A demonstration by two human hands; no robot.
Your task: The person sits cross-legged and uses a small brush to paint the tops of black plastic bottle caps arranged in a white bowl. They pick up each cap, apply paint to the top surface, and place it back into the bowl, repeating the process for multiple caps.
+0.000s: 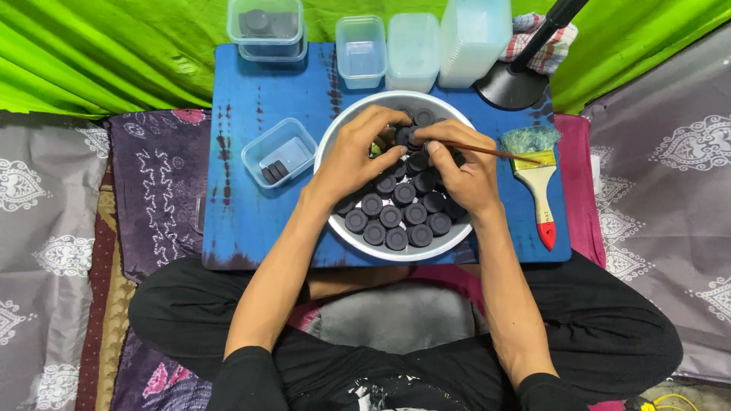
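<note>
From above, one person sits cross-legged in black clothes at a low blue bench [251, 213] that fills the middle of the frame. One round metal bowl [339, 228] stands at its centre, packed with dark round discs [391, 216]; about twenty show, and the hands hide more.

Both hands meet over the upper half of the bowl. The left hand [352, 156] has its fingers curled closed around a single disc [405, 137], pinching it at the tips. The right hand [464, 173] has its fingers closed on one thin brown stick [495, 153], whose tip touches that disc while the shaft runs off to the right.

Left of the bowl stands one small clear tub [280, 151] holding three dark discs. Along the top edge I count five more clear plastic tubs: two stacked at upper left [266, 29] with a few discs inside, one small open tub [361, 50], one taller frosted tub [413, 52] and one stack of frosted tubs [474, 39].

To the right of the bowl lies one paintbrush [537, 183] with a pale wooden handle, red at its end, and bluish bristles. Above it stands one black lamp base [512, 85], with one checked cloth [542, 42] behind it.

Bright green fabric [114, 53] hangs across the top of the frame. Purple and grey patterned cloths [53, 198] cover the floor on both sides.
</note>
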